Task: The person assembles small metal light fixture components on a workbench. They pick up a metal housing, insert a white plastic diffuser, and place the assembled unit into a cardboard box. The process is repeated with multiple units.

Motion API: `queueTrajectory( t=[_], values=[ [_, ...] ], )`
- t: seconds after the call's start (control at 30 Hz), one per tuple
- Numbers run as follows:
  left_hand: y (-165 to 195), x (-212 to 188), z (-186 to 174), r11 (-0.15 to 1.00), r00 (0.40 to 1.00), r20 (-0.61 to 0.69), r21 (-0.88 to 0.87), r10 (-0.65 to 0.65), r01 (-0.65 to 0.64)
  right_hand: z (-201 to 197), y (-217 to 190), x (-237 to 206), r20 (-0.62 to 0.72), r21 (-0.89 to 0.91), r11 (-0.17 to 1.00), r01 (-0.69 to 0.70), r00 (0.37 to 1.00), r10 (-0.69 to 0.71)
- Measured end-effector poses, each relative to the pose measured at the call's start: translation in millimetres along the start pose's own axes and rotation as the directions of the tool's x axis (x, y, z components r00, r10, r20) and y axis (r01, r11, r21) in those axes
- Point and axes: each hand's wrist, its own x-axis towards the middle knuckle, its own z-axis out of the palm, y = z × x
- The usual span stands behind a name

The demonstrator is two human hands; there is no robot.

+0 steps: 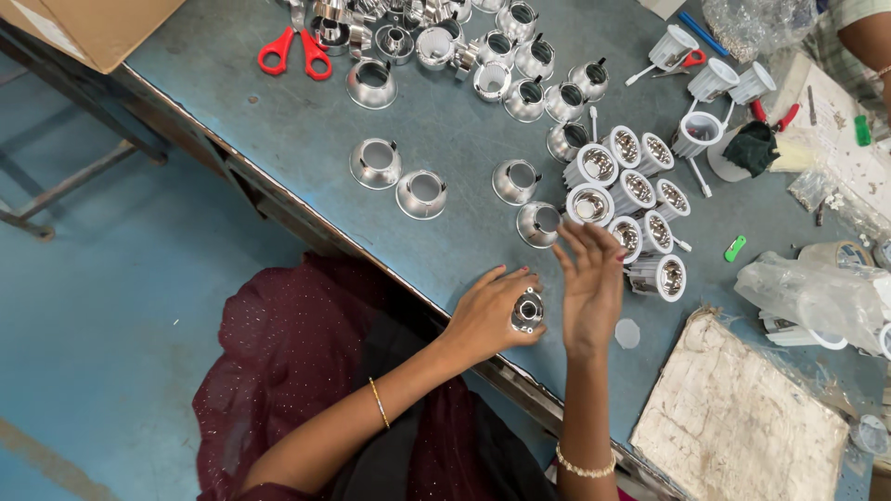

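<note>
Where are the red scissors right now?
Head view, top left: the red scissors lie on the blue table, beside the loose chrome reflector cups, far from both hands.

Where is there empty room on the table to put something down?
Bare table lies left of the two loose shiny cups, below the red scissors. It is crowded around the white-rimmed lamp cluster and the top pile of cups.

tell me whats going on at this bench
A person seated at a grey-blue worktable holds a small shiny metal reflector cup in the left hand, while the right hand is open beside it, fingers spread, holding nothing. Loose reflector cups are scattered ahead, a cluster of white-ribbed lamp housings stands to the right, and red-handled scissors lie at the far edge.
</note>
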Motion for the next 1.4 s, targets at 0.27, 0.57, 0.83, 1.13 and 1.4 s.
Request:
queueTrajectory(
  t=[0.27,0.57,0.83,1.13,1.4],
  values=[
    [-3,-3,3,1.0,1.0,-0.029,-0.011,0.0,-0.001,10,-25,-22,-0.042,0.098,0.995,0.008,0.999,-0.004],
    [-9,-7,6,0.998,1.0,-0.026,0.062,0.004,-0.002,46,8,7,0.203,-0.044,0.998,-0.046,0.978,0.054],
    [7,-5,-7,0.995,0.993,-0.104,-0.084,-0.055,0.046,12,6,-17,-0.159,-0.185,0.983,0.015,0.986,-0.044],
    [75,-27,-24,0.999,0.967,-0.255,-0.052,-0.015,0.002,30,23,-110,-0.229,0.398,0.841,-0.368,0.847,0.479],
    [82,-30,-34,0.987,0.988,-0.141,-0.154,-0.066,0.043,23,42,-123,-0.325,0.438,0.864,-0.25,0.852,0.411]
  ],
)
